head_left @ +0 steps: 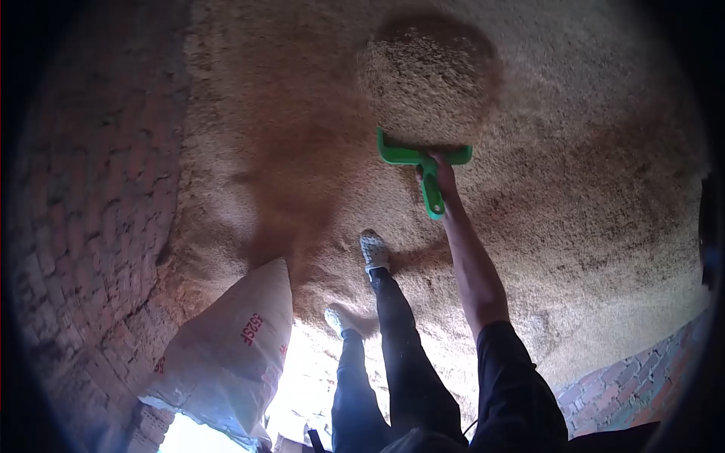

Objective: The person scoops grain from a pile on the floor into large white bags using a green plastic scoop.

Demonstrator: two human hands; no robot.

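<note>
My right hand (444,175) grips the handle of a green plastic scoop (423,162), held out in front of me at arm's length. The scoop is heaped with tan grain or husk (427,72). It hovers over a broad spread of the same grain (589,204) covering the ground. My left hand is out of view. My two legs in dark trousers stand in the grain, with light shoes (374,251) partly sunk in it.
A white woven sack (226,355) with red print lies at the lower left, beside my feet. A brick wall (83,226) runs along the left side. More brickwork (634,377) shows at the lower right. Bright light falls between the sack and my legs.
</note>
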